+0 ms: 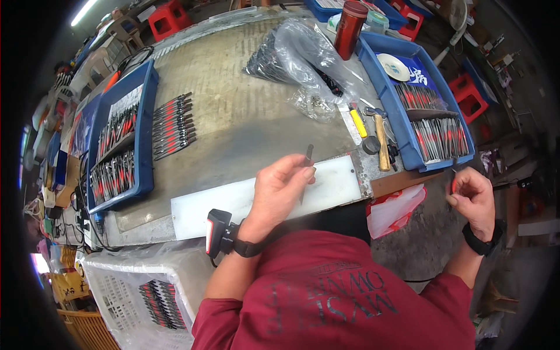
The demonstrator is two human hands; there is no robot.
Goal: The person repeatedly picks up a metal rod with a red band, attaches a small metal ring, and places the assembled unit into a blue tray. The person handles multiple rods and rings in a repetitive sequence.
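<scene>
Worn workbench, cluttered workshop beyond. Left: blue tray, tall-sided; beside it, row of red-and-black tools. Centre: left hand pinches slim dark piece, long axis near upright in view, over white board. Right: right hand grips small red-and-dark piece just beside near edge of second tray; right hand nearer that tray.
</scene>
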